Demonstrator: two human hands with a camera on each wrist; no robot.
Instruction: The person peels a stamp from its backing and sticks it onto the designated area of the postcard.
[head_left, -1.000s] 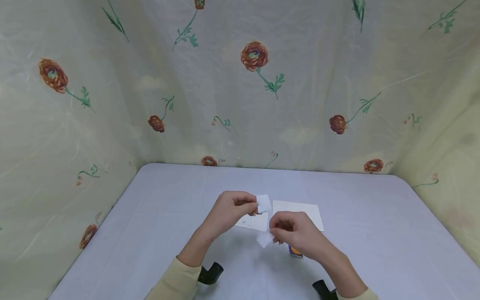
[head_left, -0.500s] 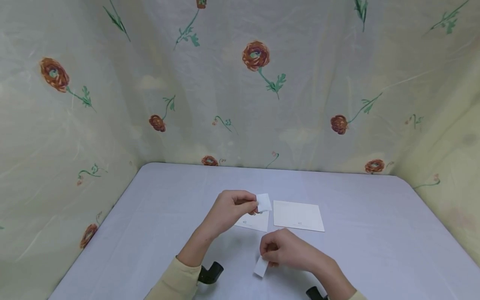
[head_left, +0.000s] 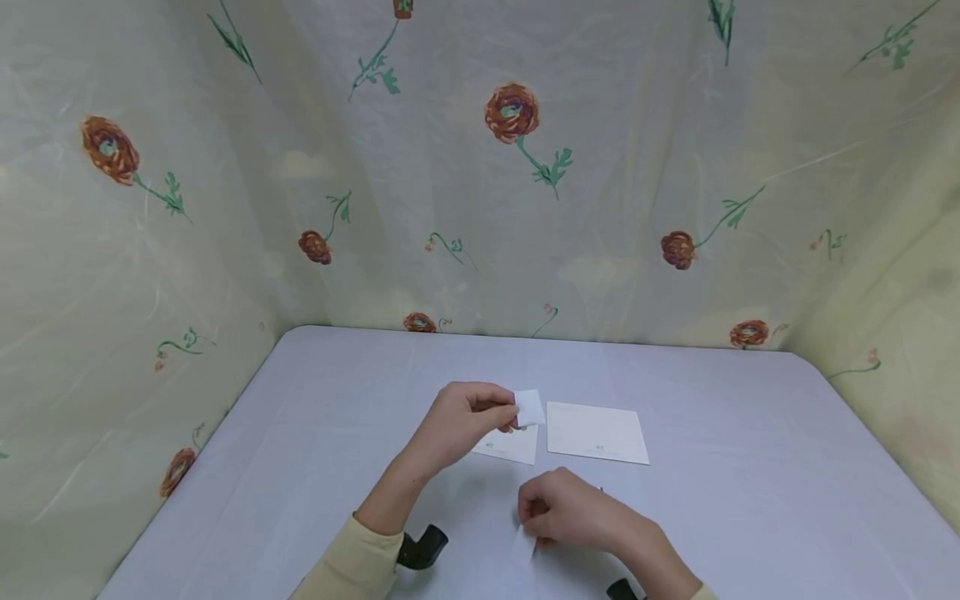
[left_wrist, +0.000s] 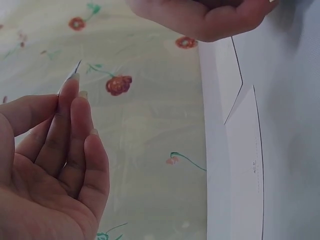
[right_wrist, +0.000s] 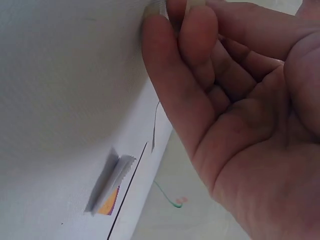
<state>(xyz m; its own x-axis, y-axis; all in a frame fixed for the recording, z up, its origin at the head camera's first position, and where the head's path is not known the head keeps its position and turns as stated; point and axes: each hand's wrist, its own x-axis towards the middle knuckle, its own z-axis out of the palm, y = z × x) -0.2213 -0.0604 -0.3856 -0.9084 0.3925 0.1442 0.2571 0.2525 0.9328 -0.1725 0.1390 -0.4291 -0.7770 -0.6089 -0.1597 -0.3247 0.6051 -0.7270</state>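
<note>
My left hand (head_left: 465, 425), raised over the table, pinches a small thin white square (head_left: 529, 407) between thumb and fingertips. In the left wrist view the square (left_wrist: 75, 70) appears edge-on. Lower and nearer the body, my right hand (head_left: 573, 510) pinches a small white paper-like piece (head_left: 525, 543) close over the tabletop. That piece is mostly hidden by the fingers in the right wrist view. A small serrated-edge packet (right_wrist: 114, 187) with an orange and purple face lies on the table, largely hidden behind the right hand in the head view.
Two white cards lie side by side: the left card (head_left: 506, 447) is partly covered by the left hand, the right card (head_left: 597, 433) is in full view. The table (head_left: 360, 375) has a white cover. A flowered curtain (head_left: 600, 167) stands around its back and sides.
My right hand has moved down toward the body with its white piece, away from the left hand and the right card. The left hand keeps its place, holding the white square.
</note>
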